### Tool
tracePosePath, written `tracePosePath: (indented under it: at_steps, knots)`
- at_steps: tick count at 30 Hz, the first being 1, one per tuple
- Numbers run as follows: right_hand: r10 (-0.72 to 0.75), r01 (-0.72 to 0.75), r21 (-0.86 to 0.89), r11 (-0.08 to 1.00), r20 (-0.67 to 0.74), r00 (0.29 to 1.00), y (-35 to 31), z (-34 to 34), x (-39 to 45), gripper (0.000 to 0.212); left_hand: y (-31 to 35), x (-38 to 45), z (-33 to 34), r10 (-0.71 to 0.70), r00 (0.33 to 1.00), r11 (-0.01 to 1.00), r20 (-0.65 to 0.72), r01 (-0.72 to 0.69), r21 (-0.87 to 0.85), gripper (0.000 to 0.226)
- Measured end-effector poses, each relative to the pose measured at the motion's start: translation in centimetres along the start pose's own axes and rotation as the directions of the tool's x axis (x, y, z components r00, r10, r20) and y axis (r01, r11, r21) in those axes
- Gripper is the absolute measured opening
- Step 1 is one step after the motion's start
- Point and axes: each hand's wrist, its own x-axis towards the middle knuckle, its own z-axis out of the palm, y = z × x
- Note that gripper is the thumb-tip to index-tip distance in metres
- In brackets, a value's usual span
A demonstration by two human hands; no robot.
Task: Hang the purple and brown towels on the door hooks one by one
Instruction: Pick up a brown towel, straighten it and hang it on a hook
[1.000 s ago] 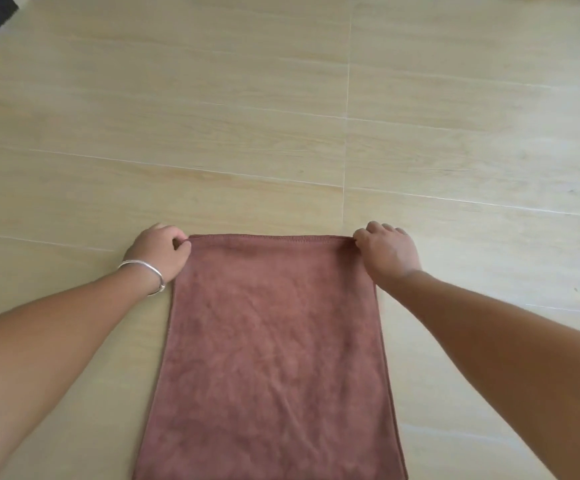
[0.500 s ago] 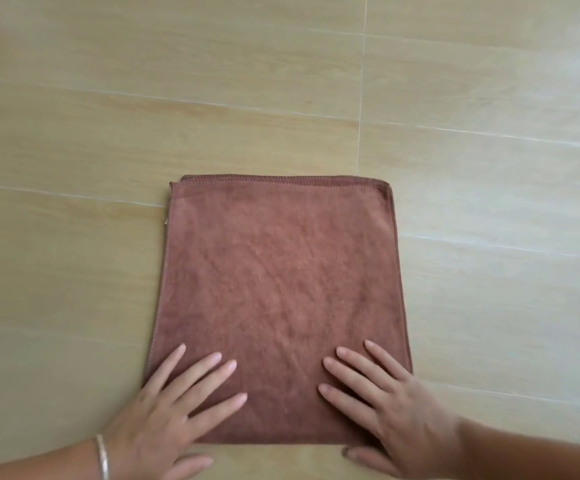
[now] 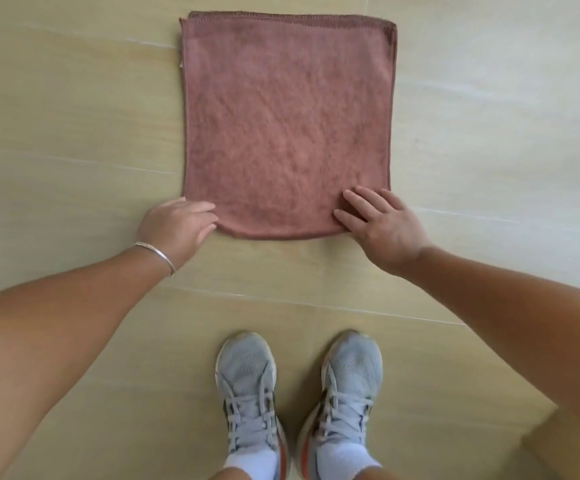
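Observation:
The brown towel (image 3: 286,123) lies folded into a flat square on the tiled floor. My left hand (image 3: 177,226) is at its near left corner, and the fingertips touch the folded edge. My right hand (image 3: 382,223) rests on the near right corner with its fingers straight on the cloth. Neither hand has lifted the towel. The purple towel and the door hooks are out of view.
My two grey lace-up shoes (image 3: 299,403) stand on the beige floor tiles (image 3: 74,133) just short of the towel's near edge. A darker shadowed patch (image 3: 565,445) sits at the bottom right.
Both hands have slid from lying flat on the towel's near half out to its two near corners. The view has tilted down, so my shoes now show.

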Motion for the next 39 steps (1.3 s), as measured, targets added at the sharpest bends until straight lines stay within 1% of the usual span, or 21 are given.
tracePosePath:
  at_steps: [2,3,5,7,11,13,15,17,19,20,22,25,26,29,30,33,34,35,37,39]
  knots:
    - [0.11,-0.112,0.035,0.993,0.054,0.993,-1.0,-4.1,-0.8,0.034,1.8,1.0,-3.7,-0.081,0.996,0.996,0.044,0.082,-0.022,0.011]
    - [0.146,-0.15,0.043,0.988,0.081,0.986,-1.2,-6.6,-1.2,0.036,2.5,1.2,-5.9,-0.123,0.991,0.992,0.049,0.125,-0.029,0.009]
    - [0.196,-0.203,0.035,0.978,0.15,0.969,-1.5,-11.5,-1.9,0.044,3.6,1.0,-10.4,-0.173,0.984,0.984,0.026,0.174,-0.03,0.007]
    - [0.236,-0.245,0.026,0.969,0.185,0.954,-1.6,-16.4,-2.4,0.047,4.1,0.6,-14.9,-0.2,0.98,0.98,0.005,0.2,-0.019,0.008]
    - [0.272,-0.278,0.021,0.96,0.145,0.951,-0.8,-27.1,-2.9,0.045,4.4,0.5,-25.2,-0.251,0.968,0.968,-0.026,0.251,-0.018,0.008]
    - [0.285,-0.287,-0.011,0.958,0.144,0.948,-0.4,-33.0,-3.5,0.047,5.0,0.3,-30.6,-0.248,0.963,0.969,-0.101,0.246,-0.031,0.006]
    - [0.298,-0.302,0.009,0.953,0.124,0.946,-0.1,-39.2,-4.3,0.047,5.5,0.5,-36.1,-0.222,0.959,0.975,-0.174,0.219,-0.041,0.022]
    - [0.3,-0.306,0.092,0.948,0.071,0.951,0.2,-45.3,-5.7,0.043,6.0,0.8,-42.0,-0.211,0.956,0.977,-0.205,0.198,-0.084,0.033]
    - [0.319,-0.312,0.169,0.935,-0.017,0.948,0.5,-51.2,-7.5,0.038,6.9,1.2,-48.5,-0.213,0.946,0.974,-0.246,0.185,-0.132,0.034]
    - [0.343,-0.327,0.196,0.924,-0.051,0.938,0.7,-54.2,-8.4,0.039,7.6,1.2,-51.8,-0.208,0.941,0.974,-0.267,0.175,-0.143,0.034]
    - [0.401,-0.37,0.238,0.898,-0.097,0.911,0.5,-60.4,-10.5,0.051,9.3,1.1,-58.5,-0.188,0.929,0.977,-0.318,0.144,-0.155,0.032]
    - [0.431,-0.387,0.24,0.89,-0.173,0.886,0.5,-69.1,-12.9,0.08,11.6,1.1,-68.3,-0.152,0.91,0.982,-0.386,0.095,-0.163,0.029]
    - [0.442,-0.393,0.232,0.89,-0.221,0.869,0.7,-72.0,-13.6,0.083,12.2,1.2,-71.3,-0.137,0.906,0.984,-0.4,0.077,-0.163,0.029]
    - [0.404,-0.379,0.147,0.914,-0.438,0.803,1.4,-80.7,-15.4,0.069,13.5,1.7,-80.3,-0.1,0.898,0.992,-0.429,0.055,-0.116,0.028]
    - [0.391,-0.381,0.124,0.916,-0.486,0.781,1.6,-83.8,-15.9,0.065,14.1,1.9,-83.5,-0.093,0.9,0.994,-0.426,0.056,-0.099,0.027]
    - [0.376,-0.386,0.098,0.917,-0.528,0.761,1.8,-92.7,-17.4,0.062,15.9,2.3,-92.8,-0.063,0.905,0.998,-0.422,0.047,-0.049,0.014]
    - [0.368,-0.389,0.088,0.917,-0.561,0.741,1.9,-95.4,-17.8,0.064,16.5,2.3,-95.9,-0.061,0.901,0.998,-0.429,0.048,-0.041,0.012]
    - [0.359,-0.393,0.076,0.916,-0.591,0.722,1.9,-98.3,-18.2,0.067,17.2,2.1,-99.0,-0.053,0.89,0.999,-0.453,0.045,-0.028,0.012]
    - [0.35,-0.396,0.054,0.917,-0.586,0.731,1.8,-103.9,-19.1,0.072,18.6,1.8,-104.7,-0.041,0.863,0.999,-0.504,0.053,0.01,0.011]
    - [0.314,-0.383,0.022,0.923,-0.618,0.721,1.6,-109.2,-20.4,0.065,20.4,1.2,-110.2,-0.033,0.828,0.997,-0.559,0.065,0.037,0.013]
